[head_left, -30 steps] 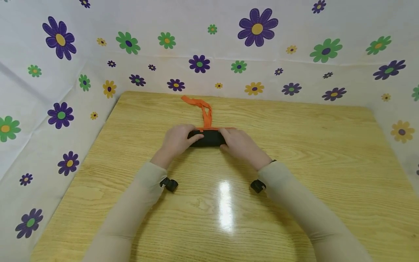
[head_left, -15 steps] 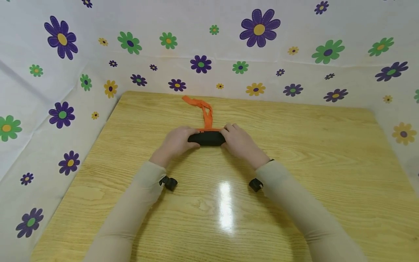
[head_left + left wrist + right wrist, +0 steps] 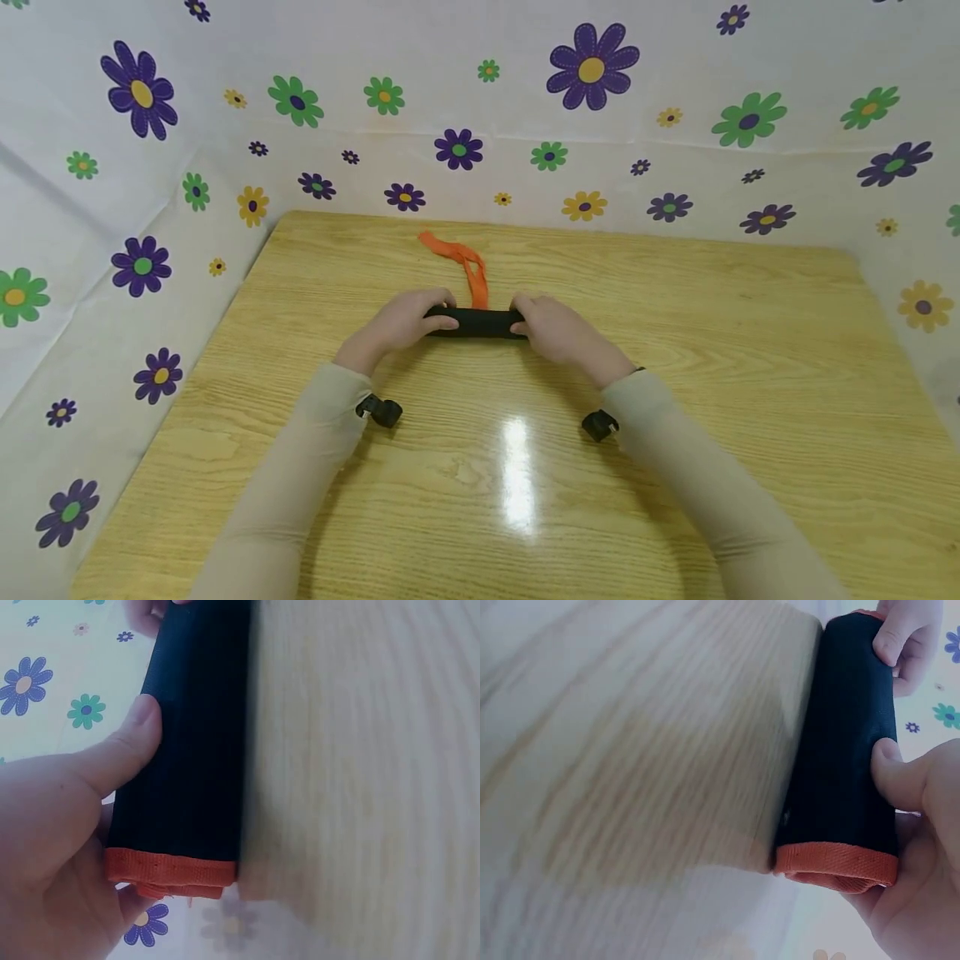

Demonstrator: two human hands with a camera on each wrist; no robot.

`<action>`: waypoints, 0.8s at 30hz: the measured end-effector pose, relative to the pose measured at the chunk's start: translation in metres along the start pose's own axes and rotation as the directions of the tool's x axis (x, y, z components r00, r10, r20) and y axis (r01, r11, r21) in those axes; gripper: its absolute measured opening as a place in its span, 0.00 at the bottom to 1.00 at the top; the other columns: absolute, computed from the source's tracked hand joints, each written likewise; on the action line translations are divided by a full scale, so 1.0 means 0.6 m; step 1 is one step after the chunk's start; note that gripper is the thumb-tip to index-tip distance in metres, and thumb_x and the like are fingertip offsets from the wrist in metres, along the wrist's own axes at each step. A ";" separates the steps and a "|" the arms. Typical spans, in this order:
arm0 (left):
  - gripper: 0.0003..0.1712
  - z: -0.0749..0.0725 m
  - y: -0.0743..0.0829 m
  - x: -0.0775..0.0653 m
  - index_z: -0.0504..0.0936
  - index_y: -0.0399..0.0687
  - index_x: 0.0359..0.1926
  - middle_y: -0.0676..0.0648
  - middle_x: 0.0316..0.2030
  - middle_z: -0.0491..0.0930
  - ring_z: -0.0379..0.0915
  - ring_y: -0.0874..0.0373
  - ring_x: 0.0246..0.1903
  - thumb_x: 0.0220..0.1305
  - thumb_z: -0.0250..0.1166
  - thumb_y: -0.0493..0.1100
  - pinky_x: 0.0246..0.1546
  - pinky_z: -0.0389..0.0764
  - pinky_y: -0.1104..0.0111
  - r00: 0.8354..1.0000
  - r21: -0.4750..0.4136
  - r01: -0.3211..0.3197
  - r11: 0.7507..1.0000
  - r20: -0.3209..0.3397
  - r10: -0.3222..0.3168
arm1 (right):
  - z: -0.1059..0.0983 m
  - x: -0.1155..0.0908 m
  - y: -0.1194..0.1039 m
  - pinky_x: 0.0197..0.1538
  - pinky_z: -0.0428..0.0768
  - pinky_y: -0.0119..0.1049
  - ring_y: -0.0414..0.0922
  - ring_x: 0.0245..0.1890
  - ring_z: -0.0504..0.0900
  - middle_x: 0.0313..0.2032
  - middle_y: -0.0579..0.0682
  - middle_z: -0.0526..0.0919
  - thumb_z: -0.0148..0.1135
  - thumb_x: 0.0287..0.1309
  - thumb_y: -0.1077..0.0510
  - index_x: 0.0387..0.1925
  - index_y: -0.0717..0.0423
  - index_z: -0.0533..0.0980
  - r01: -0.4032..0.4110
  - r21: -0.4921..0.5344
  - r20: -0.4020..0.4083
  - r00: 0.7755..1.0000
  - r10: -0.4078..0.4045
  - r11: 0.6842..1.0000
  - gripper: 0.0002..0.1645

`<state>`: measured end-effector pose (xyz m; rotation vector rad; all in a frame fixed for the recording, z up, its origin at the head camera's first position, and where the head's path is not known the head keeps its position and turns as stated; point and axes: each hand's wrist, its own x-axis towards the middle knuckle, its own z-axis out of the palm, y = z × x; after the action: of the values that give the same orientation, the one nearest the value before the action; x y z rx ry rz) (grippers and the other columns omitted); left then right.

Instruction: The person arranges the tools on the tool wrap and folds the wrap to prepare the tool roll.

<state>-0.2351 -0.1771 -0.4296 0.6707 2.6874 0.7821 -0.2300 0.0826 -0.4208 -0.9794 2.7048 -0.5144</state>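
Note:
A black fabric roll (image 3: pixel 483 323) with orange edging lies crosswise on the wooden table, in front of the person. In the head view an orange strap (image 3: pixel 478 287) runs from its far side toward the back of the table. My left hand (image 3: pixel 408 319) grips the roll's left end, thumb on the near side and fingers over the far side. At the opposite end my right hand (image 3: pixel 555 329) holds it the same way. Orange binding (image 3: pixel 172 866) trims the left end in the left wrist view. The right wrist view shows layered orange binding (image 3: pixel 836 862) at the other end.
The light wooden table (image 3: pixel 712 375) reaches to a white flower-printed cloth (image 3: pixel 510 108) at the back and sides. Black wrist cameras (image 3: pixel 382 411) hang under both sleeves. A bright light reflection lies on the near tabletop.
The roll has turned over toward the person, and its orange far edge has gone out of sight. Both hands have shifted outward to its ends. The orange strap has been drawn slightly nearer.

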 end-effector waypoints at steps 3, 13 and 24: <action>0.18 -0.004 0.003 0.005 0.78 0.46 0.52 0.46 0.47 0.80 0.75 0.51 0.48 0.70 0.56 0.51 0.52 0.73 0.56 1.000 0.008 -0.012 1.000 0.022 0.012 | -0.002 0.001 0.004 0.36 0.76 0.40 0.46 0.30 0.76 0.33 0.54 0.79 0.48 0.71 0.56 0.49 0.64 0.71 -0.025 0.057 0.047 0.999 0.022 0.998 0.15; 0.21 0.000 0.012 0.024 0.79 0.47 0.54 0.45 0.48 0.77 0.72 0.48 0.49 0.69 0.56 0.54 0.49 0.73 0.54 0.994 0.240 0.006 0.971 -0.105 0.020 | -0.008 0.015 0.019 0.50 0.73 0.47 0.54 0.43 0.75 0.43 0.59 0.77 0.45 0.73 0.56 0.50 0.66 0.76 -0.019 -0.020 -0.031 0.999 0.018 1.000 0.20; 0.14 0.007 0.037 0.019 0.85 0.45 0.42 0.47 0.38 0.80 0.73 0.51 0.40 0.67 0.61 0.50 0.44 0.74 0.61 0.968 0.417 -0.027 0.909 -0.217 0.128 | -0.009 0.019 0.023 0.48 0.78 0.44 0.53 0.42 0.79 0.41 0.56 0.81 0.59 0.64 0.62 0.45 0.61 0.81 0.126 -0.211 -0.247 0.953 -0.178 0.969 0.11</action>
<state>-0.2357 -0.1529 -0.4218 0.8277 3.1045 0.3236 -0.2484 0.0863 -0.4223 -1.2615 2.9762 -0.4432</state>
